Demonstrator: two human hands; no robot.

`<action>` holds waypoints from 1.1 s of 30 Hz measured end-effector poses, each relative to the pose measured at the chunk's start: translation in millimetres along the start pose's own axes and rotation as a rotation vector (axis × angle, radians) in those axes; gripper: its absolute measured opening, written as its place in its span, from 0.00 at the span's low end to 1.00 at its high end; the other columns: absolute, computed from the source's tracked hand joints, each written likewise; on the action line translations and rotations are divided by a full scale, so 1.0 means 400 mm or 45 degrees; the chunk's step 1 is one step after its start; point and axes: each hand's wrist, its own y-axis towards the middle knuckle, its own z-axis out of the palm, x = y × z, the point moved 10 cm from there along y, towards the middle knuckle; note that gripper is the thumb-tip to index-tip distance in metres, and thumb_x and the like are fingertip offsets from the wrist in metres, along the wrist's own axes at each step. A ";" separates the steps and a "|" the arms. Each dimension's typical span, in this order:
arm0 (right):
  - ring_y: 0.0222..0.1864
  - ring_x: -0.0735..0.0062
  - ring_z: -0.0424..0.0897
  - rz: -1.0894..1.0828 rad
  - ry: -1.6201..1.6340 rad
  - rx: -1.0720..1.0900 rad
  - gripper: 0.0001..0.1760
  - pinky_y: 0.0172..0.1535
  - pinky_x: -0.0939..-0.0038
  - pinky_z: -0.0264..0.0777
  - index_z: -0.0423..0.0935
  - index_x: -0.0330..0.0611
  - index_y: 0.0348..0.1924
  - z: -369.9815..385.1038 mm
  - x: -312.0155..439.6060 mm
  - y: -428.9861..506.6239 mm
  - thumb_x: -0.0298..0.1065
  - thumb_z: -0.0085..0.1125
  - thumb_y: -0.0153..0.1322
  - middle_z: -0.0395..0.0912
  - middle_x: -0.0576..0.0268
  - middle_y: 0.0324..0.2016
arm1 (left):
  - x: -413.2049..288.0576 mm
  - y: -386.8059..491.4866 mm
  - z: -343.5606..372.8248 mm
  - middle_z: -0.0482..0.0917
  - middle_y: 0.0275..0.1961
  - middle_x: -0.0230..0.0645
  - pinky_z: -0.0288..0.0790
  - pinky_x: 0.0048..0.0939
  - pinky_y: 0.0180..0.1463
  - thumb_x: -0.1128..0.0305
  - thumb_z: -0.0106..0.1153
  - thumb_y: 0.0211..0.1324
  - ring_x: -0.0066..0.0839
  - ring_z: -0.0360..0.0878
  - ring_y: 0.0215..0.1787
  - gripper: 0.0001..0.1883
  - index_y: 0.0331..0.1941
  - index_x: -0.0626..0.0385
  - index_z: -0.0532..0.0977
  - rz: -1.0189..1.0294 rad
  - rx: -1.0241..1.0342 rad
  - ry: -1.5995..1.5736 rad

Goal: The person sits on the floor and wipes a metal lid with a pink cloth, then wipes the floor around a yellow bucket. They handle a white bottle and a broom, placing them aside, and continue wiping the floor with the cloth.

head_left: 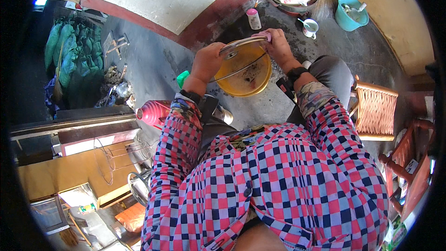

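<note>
My left hand (208,61) grips the left edge of a round glass pot lid (240,46) with a metal rim. On its far right edge, my right hand (279,47) presses a bunched pink cloth (263,35) against the rim. Tilted, the lid hangs over a yellow plastic bucket (267,76) on the floor. Through and below the glass I see cloudy liquid with dark bits in the bucket. A thin curved bar crosses the bucket's mouth; whether it is the bucket's handle or part of the lid, I cannot tell.
Beyond the bucket stand a white bottle with a pink cap (253,19), a cup with a spoon (310,28), a turquoise bucket (350,17) and a broom (324,1). A red thermos flask (153,112) is at left, a woven-seat stool (375,111) at right.
</note>
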 end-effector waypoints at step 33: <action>0.48 0.48 0.77 -0.318 -0.042 0.114 0.16 0.52 0.57 0.73 0.78 0.43 0.47 -0.020 0.157 0.046 0.37 0.66 0.68 0.77 0.51 0.42 | 0.038 -0.060 -0.032 0.85 0.45 0.45 0.76 0.33 0.50 0.68 0.62 0.62 0.36 0.86 0.46 0.13 0.50 0.56 0.81 -0.113 -0.068 -0.235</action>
